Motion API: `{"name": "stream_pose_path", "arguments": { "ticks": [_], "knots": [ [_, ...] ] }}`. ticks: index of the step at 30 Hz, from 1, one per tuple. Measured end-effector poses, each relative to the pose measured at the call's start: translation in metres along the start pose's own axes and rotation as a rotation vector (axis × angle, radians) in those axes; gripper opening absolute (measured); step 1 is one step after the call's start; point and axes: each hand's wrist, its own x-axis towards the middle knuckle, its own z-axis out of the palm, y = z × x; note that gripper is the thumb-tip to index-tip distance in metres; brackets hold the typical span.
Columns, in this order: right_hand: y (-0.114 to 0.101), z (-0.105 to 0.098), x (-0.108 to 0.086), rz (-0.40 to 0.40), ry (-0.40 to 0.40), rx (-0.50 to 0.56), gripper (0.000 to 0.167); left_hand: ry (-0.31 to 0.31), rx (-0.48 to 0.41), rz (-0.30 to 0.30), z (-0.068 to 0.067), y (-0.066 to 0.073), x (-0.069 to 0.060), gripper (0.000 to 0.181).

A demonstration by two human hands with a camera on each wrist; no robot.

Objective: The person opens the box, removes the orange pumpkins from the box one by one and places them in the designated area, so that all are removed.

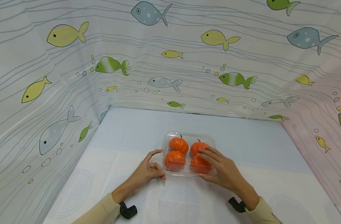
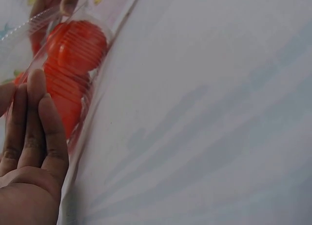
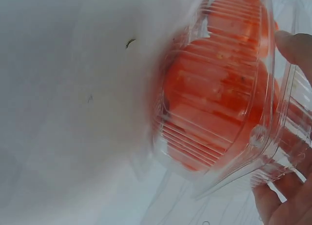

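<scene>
A clear plastic clamshell container (image 1: 188, 171) stands on the table with several small orange pumpkins (image 1: 174, 160) inside, arranged in two columns; green stems show on some. My left hand (image 1: 143, 174) grips its left edge, the index finger stretched along the side and the other fingers bent at the front corner. My right hand (image 1: 224, 171) holds the right side, thumb at the front rim and fingers spread over the top. Ribbed walls cover the pumpkins (image 3: 209, 98) in the right wrist view. Whether the lid is fastened, I cannot tell.
A pale blue and white patterned cloth (image 1: 125, 130) covers the table. Fish-printed curtains (image 1: 148, 62) hang behind it and at both sides. Black wrist mounts (image 1: 128, 211) sit below both hands. A tiny dark speck (image 3: 130, 42) lies on the cloth.
</scene>
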Motion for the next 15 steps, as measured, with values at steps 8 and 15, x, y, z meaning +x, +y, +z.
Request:
{"name": "stream_pose_path", "arguments": {
  "ticks": [8,15],
  "knots": [
    [0.0013,-0.0047,-0.0030,0.010,-0.030,0.031,0.077,0.003,0.000,-0.001,0.0001,0.0001,0.0002,0.088],
    [0.0043,-0.0064,-0.0059,0.013,-0.040,0.040,0.080,0.000,-0.002,0.009,-0.0001,-0.0007,0.0006,0.088]
  ]
}}
